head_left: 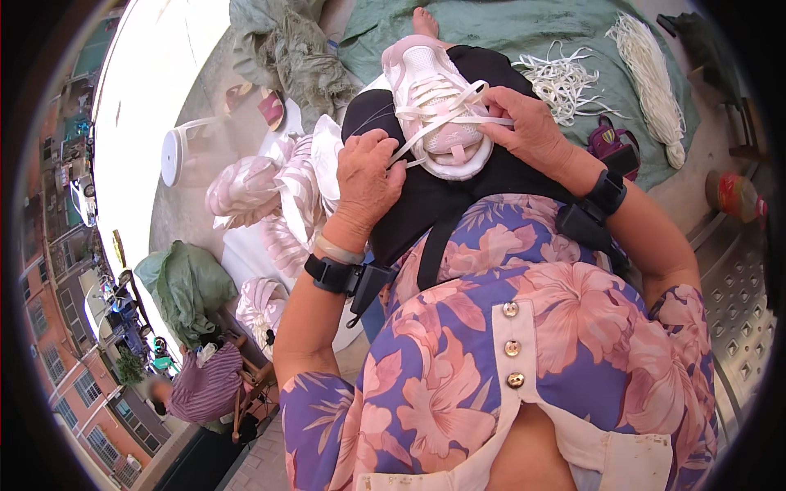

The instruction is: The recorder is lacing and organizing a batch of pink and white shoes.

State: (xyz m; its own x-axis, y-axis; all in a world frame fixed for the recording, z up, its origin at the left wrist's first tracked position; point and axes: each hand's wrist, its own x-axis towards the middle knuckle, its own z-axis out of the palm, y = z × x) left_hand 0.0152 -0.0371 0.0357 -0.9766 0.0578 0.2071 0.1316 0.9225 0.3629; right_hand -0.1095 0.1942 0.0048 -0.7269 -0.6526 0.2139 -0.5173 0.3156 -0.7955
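Note:
A pink and white sneaker [411,65] rests across my lap, its toe pointing away and its heel opening toward me. White shoelace [426,131] runs through its eyelets, with loose lengths crossing over the tongue. My left hand [368,176], left of the heel, is closed on one length of the lace. On the other side, my right hand [524,127] pinches another length between thumb and fingers, with a loop standing up beside the fingertips. Both hands stay just off the sneaker's sides, and the lace stretches between them.
Several pink and white sneakers [246,188] lie heaped to my left. Loose white laces [561,82] and a long lace bundle [651,86] lie on a green cloth [483,24]. A white stool [173,155], sandals [270,110] and an oil bottle [733,196] stand around. Another person [205,385] sits at lower left.

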